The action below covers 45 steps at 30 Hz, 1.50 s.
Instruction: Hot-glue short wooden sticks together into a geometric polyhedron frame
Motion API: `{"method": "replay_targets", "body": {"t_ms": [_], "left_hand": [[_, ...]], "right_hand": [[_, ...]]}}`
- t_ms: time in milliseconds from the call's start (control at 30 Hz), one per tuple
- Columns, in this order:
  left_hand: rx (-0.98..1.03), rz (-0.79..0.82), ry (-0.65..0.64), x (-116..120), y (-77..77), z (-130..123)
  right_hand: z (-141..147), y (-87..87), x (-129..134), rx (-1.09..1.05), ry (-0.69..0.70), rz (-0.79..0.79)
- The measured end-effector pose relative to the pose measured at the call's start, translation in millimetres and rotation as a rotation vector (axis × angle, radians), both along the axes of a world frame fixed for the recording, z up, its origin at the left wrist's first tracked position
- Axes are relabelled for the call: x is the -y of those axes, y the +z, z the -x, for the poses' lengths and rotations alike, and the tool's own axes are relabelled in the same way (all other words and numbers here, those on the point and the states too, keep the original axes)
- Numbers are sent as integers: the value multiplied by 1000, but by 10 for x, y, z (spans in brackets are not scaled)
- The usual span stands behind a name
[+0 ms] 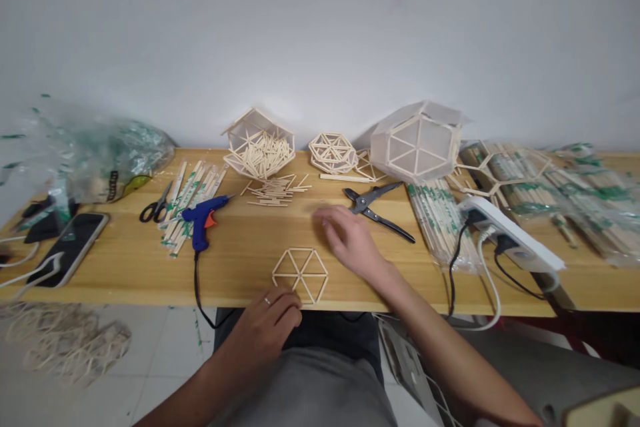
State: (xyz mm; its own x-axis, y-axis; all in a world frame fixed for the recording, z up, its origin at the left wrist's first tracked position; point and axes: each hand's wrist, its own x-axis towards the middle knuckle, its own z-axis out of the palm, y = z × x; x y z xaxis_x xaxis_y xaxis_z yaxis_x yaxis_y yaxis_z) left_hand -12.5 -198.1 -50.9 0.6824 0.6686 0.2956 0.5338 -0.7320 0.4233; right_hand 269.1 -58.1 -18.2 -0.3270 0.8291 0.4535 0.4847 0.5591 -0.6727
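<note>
A flat hexagon of thin wooden sticks [299,275], with spokes meeting at its centre, lies at the table's front edge. My left hand [275,320], with a ring on one finger, is curled over its lower left corner and hides that part. Up and to the right of the hexagon, my right hand [350,237] hovers over the tabletop, thumb apart from its slightly blurred fingers, with nothing visible in it. Beyond that hand lie dark-handled pliers [373,203]. A blue glue gun [203,219] rests left of the hexagon, nozzle pointing right.
Cut sticks lie in a pile [274,191] before a stick bowl [240,127]. Smaller stick frames [333,152] and a large covered stick shape [420,140] stand by the wall. Scissors [156,207], a phone [75,247], wrapped chopsticks [443,223] and a power strip [515,233] flank the work area.
</note>
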Motion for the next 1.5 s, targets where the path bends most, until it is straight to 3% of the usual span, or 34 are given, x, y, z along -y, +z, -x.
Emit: {"method": "replay_targets", "body": {"t_ms": [100, 233, 367, 467, 533, 600, 733, 833, 900, 1000, 1067, 1133, 1200, 1267, 1400, 1500], "left_hand": [[26, -6, 34, -79, 121, 94], [-84, -5, 92, -238, 251, 11], [-66, -36, 18, -189, 158, -61], [46, -19, 0, -34, 99, 49], [162, 12, 91, 11, 128, 165], [319, 68, 274, -69, 191, 253], [763, 366, 741, -596, 271, 205], [974, 578, 834, -993, 257, 38], [1002, 604, 865, -1116, 251, -45], [913, 596, 854, -1113, 292, -13], [764, 538, 854, -1066, 351, 157], [575, 375, 962, -1036, 412, 433], [354, 170, 1150, -1034, 453, 749], [131, 76, 1276, -1053, 466, 1013], [-196, 183, 1258, -1101, 426, 1200], [-256, 237, 1245, -1129, 394, 1157]], "right_hand": [[149, 38, -153, -85, 68, 121], [337, -14, -390, -176, 201, 308], [442, -132, -516, -323, 223, 455], [449, -193, -498, -520, 227, 614], [440, -210, -466, -655, 254, 732], [434, -212, -443, -746, 312, 860], [432, -202, -434, -826, 481, 1156], [435, -206, -425, -812, 569, 1301], [445, -220, -408, -745, 553, 1243], [478, -248, -372, -658, 464, 1102], [502, -259, -347, -661, 414, 1082], [520, -257, -331, -686, 376, 1081], [527, -245, -327, -701, 353, 1062], [526, -231, -334, -711, 331, 1022], [510, -216, -370, -728, 260, 955], [491, -220, -404, -743, 244, 952]]}}
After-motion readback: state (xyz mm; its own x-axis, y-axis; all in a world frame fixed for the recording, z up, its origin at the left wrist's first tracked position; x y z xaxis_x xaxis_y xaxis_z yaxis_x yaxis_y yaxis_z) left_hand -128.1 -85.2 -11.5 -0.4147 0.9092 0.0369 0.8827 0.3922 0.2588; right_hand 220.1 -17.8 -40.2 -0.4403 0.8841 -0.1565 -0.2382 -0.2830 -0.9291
